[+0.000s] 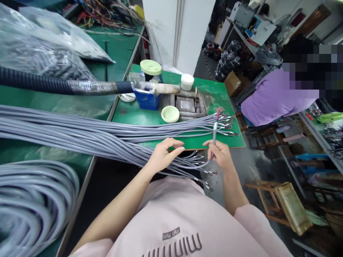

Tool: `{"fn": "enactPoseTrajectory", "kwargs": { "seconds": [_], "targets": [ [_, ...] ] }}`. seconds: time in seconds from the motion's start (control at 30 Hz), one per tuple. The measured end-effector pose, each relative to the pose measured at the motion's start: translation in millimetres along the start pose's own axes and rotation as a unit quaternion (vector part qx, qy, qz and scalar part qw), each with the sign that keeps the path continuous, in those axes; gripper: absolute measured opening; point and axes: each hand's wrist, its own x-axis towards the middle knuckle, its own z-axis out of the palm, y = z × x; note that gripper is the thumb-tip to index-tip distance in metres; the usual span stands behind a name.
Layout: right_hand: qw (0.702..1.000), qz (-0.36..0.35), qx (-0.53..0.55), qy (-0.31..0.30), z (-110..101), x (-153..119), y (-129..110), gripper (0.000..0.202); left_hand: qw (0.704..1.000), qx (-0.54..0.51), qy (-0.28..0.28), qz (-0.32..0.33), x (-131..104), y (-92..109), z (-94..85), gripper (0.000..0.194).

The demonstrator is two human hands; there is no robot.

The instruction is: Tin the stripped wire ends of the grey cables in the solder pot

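My right hand point(220, 154) grips one grey cable point(214, 135) near its end, which points up with a white band and reddish wires fanned out at the tip. Over the near bundle of grey cables point(131, 151) is my left hand point(166, 151), thumb and fingers apart, nothing between them. That bundle's stripped ends hang past the table edge, close to my lap. A second bundle of grey cables point(150, 128) lies across the green table, its stripped ends with dark and red wires at the right. Whether my left hand touches the cables below it, I cannot tell.
A metal solder pot point(185, 104) sits in the table beside a hose nozzle point(168, 88). Around it stand a pale green bowl point(170, 114), a white tub point(187, 82) and a blue box point(147, 99). Coiled cable point(40, 200) lies left; a person in purple point(273, 96) works right.
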Motion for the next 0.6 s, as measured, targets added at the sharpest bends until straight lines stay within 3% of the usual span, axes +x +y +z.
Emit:
{"fn": "enactPoseTrajectory", "kwargs": {
  "seconds": [0.1,0.23,0.43,0.6],
  "targets": [
    [0.991,0.003,-0.097,-0.089,18,-17,-3,0.031,0.990,-0.121,-0.008,-0.070,-1,11,9.3,0.028],
    [0.982,0.010,-0.148,-0.115,30,-24,-5,0.031,0.961,-0.250,0.018,-0.118,2,20,16.0,0.028],
    [0.980,0.022,-0.162,-0.117,37,-22,-8,0.029,0.947,-0.273,0.153,-0.069,4,32,16.1,0.020],
    [0.979,0.024,-0.164,-0.120,44,-22,-10,0.029,0.943,-0.265,0.199,-0.035,6,35,18.5,0.018]
  ]
}}
